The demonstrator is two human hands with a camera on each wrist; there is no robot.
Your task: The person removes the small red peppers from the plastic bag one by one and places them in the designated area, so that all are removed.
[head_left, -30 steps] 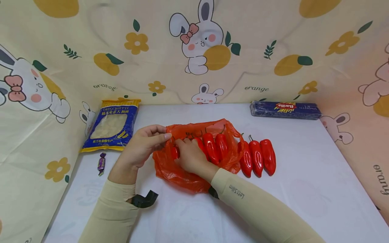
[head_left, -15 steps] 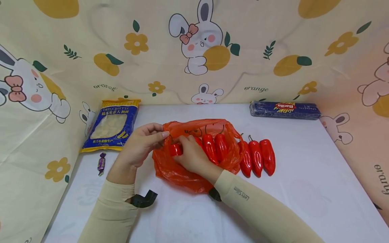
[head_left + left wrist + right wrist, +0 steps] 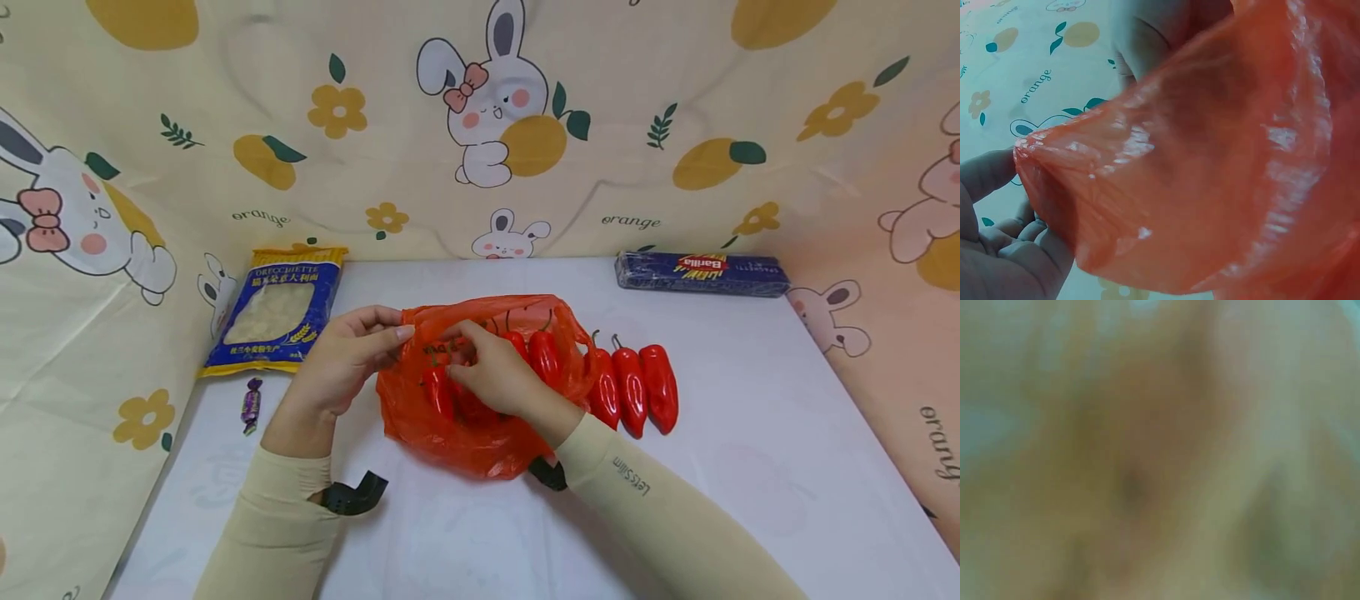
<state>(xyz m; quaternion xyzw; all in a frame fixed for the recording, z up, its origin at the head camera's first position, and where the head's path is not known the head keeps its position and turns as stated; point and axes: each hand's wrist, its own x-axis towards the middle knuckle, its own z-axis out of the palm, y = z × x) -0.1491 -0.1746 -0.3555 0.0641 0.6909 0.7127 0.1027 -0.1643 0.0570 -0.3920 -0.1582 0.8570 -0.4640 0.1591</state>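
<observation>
A thin red plastic bag (image 3: 442,442) lies mid-table with its mouth towards the back, several shiny red chili peppers (image 3: 439,396) inside it. At the bag's left corner my left hand (image 3: 341,358) pinches the rim between thumb and fingers. The left wrist view shows that hand (image 3: 1010,250) stretching the film outward. My right hand (image 3: 502,367) is over the bag's mouth, its fingers bent and parted from the thumb, just right of the leftmost pepper. It covers some of the peppers. Only a blur shows in the right wrist view.
Beside the bag on the right, more chili peppers (image 3: 632,392) stand in a row on the white table (image 3: 750,467). A blue pasta bag (image 3: 273,312) and a purple wrapped candy (image 3: 252,406) lie left. At the back right rests a spaghetti pack (image 3: 701,275).
My right hand has let go of the leftmost pepper and shifted right and slightly up. That pepper now shows more of its length inside the bag. The left hand has barely moved.
</observation>
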